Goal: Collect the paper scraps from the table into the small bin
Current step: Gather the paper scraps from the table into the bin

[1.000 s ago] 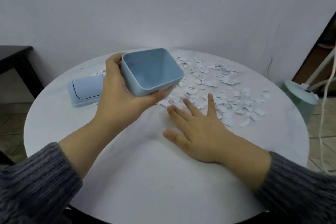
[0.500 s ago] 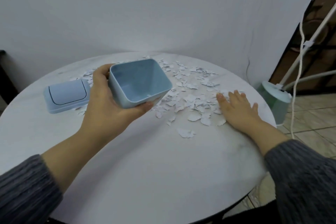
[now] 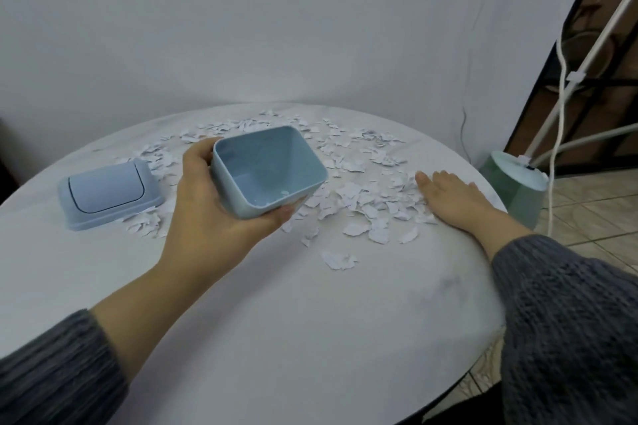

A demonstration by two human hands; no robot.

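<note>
Above the table [image 3: 241, 321] your left hand [image 3: 210, 214] grips the tilted bin [image 3: 267, 171]; your right hand [image 3: 452, 198] lies flat, fingers straight, beside the scraps [image 3: 366, 197].

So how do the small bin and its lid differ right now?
The small bin is gripped by the left hand and tilted; the lid lies flat on the table, untouched. The small bin is deep and open, with barely a scrap inside; the lid is shallow, with paper scraps beside it. Both are pale blue with rounded corners.
</note>
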